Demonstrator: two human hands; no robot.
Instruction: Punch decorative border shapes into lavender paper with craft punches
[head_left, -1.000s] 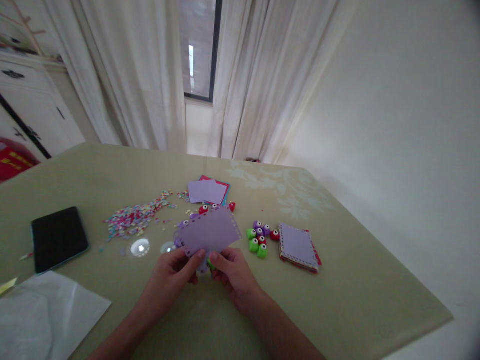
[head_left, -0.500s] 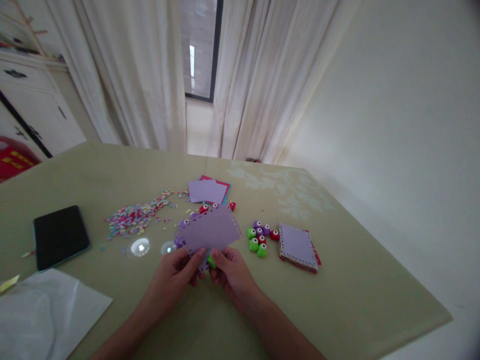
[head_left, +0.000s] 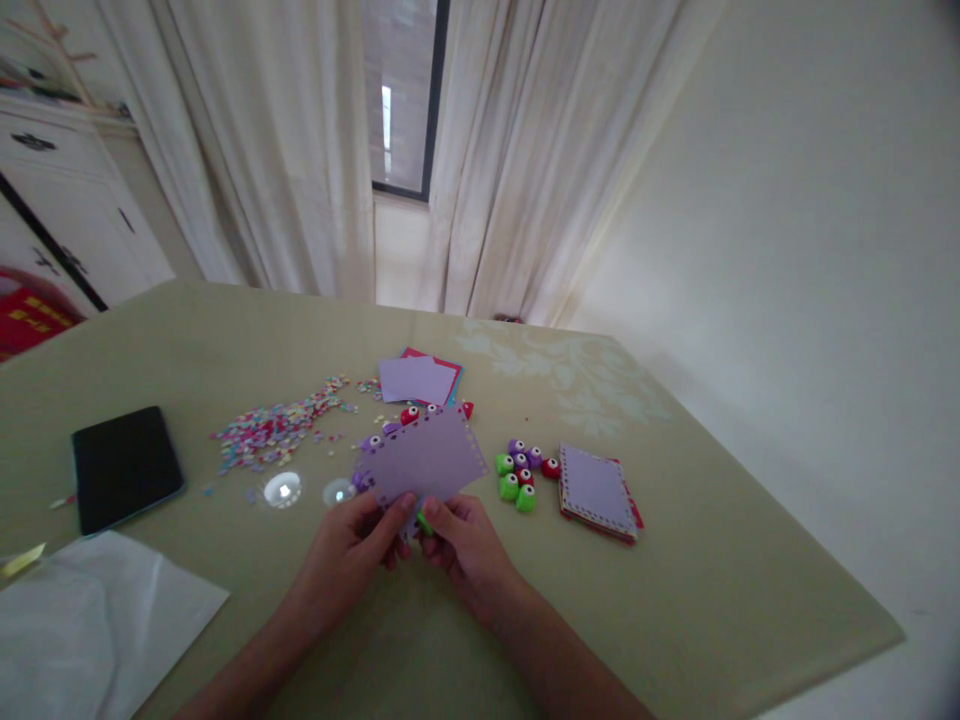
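The counter (head_left: 712,600) is spread beneath the purple card (head_left: 424,460), which is used as landmark here. A white sheet (head_left: 165,600) is seen to its near left, and a dark tablet (head_left: 127,470) farther up on that side. Just below the card both hands are placed: its near-left corner is pinched between thumb and fingers by the left hand (head_left: 367,530), while a small green punch (head_left: 425,522) is gripped by the right hand (head_left: 469,545) at the near edge. The card's long axis is slanted, its right end pointed away from the body. To its right a stack of bordered cards (head_left: 596,490) is laid; beyond it, loose cards (head_left: 416,378); to its left, scattered paper bits (head_left: 274,435). Edge-punching is judged to be the step in hand: the far edge is dotted, the near-right one apparently plain. For the next press, careful alignment and a firm squeeze are called for.
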